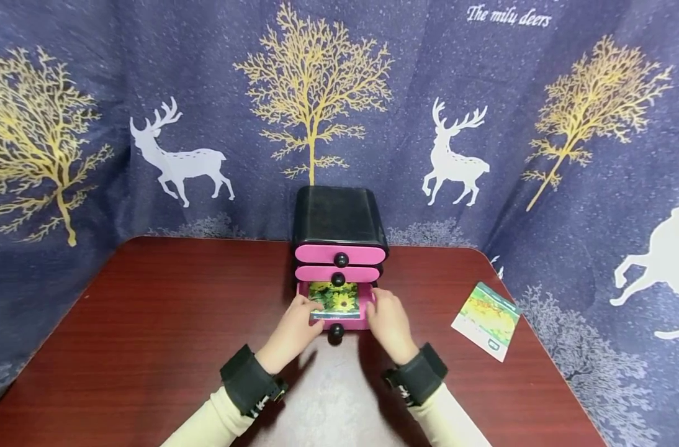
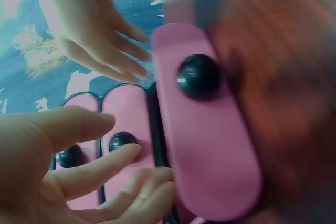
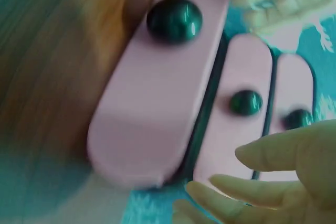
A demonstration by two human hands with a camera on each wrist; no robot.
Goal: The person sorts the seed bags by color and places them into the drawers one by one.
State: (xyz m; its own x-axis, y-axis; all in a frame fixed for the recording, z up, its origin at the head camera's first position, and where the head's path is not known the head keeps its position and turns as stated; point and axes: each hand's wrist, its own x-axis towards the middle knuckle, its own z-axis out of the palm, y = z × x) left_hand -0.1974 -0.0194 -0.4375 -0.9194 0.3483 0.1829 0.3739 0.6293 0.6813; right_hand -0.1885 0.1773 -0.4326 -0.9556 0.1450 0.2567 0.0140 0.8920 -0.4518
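Note:
A small black cabinet (image 1: 339, 217) with pink drawer fronts stands at the back of the table. Its bottom drawer (image 1: 353, 324) is pulled out. Inside lies a flat card or packet (image 1: 335, 298) printed with yellow flowers. My left hand (image 1: 295, 323) is at the drawer's left side, fingers over the card's edge and apart in the left wrist view. At the drawer's right side is my right hand (image 1: 391, 320), its fingers also spread in the right wrist view. Neither hand visibly grips anything; contact with the card cannot be made out.
Another flat printed card or packet (image 1: 487, 320), yellow and green, lies on the right of the reddish-brown table (image 1: 177, 310). Black round knobs (image 1: 336, 333) stick out from the drawer fronts. Behind the table hangs a blue cloth (image 1: 205, 74) with deer and trees.

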